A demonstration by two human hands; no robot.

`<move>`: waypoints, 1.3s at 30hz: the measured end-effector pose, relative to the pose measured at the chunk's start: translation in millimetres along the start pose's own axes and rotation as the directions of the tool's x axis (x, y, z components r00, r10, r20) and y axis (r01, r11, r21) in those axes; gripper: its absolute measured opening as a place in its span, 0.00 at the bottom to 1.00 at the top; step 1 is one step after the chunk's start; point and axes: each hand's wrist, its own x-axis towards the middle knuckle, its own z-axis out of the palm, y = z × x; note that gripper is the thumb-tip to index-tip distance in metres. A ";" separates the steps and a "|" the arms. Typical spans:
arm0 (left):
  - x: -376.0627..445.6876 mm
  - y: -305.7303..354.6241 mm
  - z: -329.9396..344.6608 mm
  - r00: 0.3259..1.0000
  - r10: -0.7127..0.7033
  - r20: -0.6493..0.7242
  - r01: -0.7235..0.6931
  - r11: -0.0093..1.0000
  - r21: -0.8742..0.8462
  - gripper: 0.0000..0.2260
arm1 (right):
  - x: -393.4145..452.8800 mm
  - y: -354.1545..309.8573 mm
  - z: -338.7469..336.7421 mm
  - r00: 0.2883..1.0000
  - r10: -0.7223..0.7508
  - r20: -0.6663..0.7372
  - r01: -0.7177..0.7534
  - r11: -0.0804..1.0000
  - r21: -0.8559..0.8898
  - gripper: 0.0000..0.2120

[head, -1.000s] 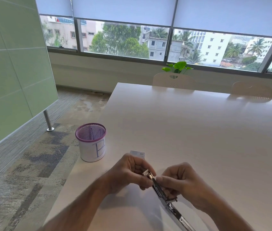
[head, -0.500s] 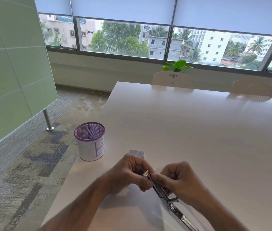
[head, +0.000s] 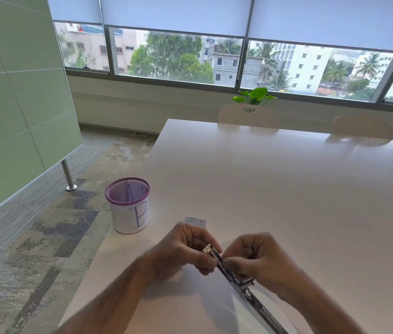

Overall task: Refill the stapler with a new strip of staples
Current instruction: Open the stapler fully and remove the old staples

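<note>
Two hands meet on one stapler, which I see swung open into a long metal rail over the table. My left hand curls round its far tip; my right hand pinches the rail just behind. One small white box lies just beyond the left hand. One purple mesh cup stands further left. Two chairs stand far across the table.

left hand hides most of the small box (label unreadable).
</note>
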 end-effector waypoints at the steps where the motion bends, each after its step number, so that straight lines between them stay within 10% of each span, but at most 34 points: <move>1: 0.0 0.2 0.0 1.000 -0.001 0.001 0.001 1.000 -0.002 0.11 | -0.2 -0.2 0.3 1.000 0.003 -0.001 -0.003 1.000 0.001 0.05; 30: 0.8 1.8 20.7 0.949 -0.086 -0.303 0.004 0.965 -0.261 0.13 | -5.7 -19.7 -30.9 0.978 0.178 0.113 -0.203 0.938 0.280 0.21; 39: 17.2 -6.3 75.9 0.764 -0.366 -0.532 -0.228 0.618 -0.752 0.21 | -7.8 -18.3 -5.9 0.991 0.089 -0.102 -0.072 0.985 0.160 0.20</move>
